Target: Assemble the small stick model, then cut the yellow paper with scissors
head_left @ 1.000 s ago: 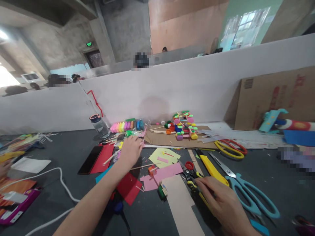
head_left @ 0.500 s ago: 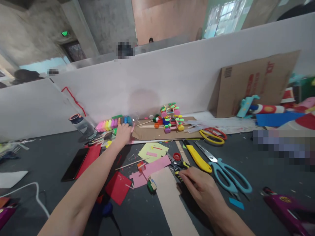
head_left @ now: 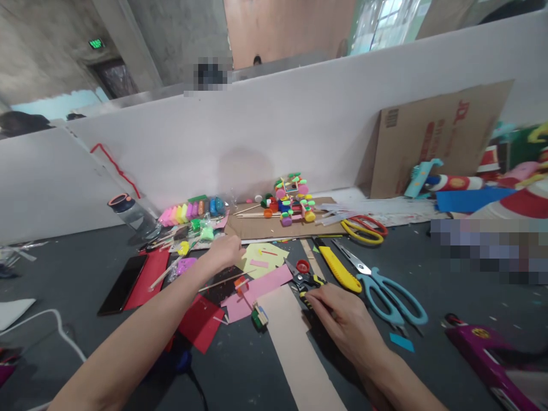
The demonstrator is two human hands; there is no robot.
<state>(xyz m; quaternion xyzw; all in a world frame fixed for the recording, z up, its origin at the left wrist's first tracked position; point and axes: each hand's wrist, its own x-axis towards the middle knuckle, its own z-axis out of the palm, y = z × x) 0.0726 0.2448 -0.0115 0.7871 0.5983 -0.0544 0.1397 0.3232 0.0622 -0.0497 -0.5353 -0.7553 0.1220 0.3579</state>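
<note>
Right hand [head_left: 342,313] gripping the yellow-and-black pliers [head_left: 301,279] by the handles; nose sits at the right end of the pink paper strip [head_left: 273,281], just beside a red ring [head_left: 302,266]. Left hand [head_left: 228,251] curled by the pale yellow sheet [head_left: 269,254], can't tell if holding anything.

A long white partition [head_left: 184,148] stands along the far side of a dark grey table [head_left: 72,268], its top edge slanting upward to the right, a soft round shadow [head_left: 246,162] on its face. Beyond it rises a rough grey concrete wall [head_left: 184,34] with a pale column [head_left: 122,40], a lit green sign [head_left: 96,44] above a dark doorway [head_left: 115,77], and a light-blue patch [head_left: 55,103] low down. Further right come a pinkish-brown wall section [head_left: 291,28] and a bright window [head_left: 387,20].
</note>
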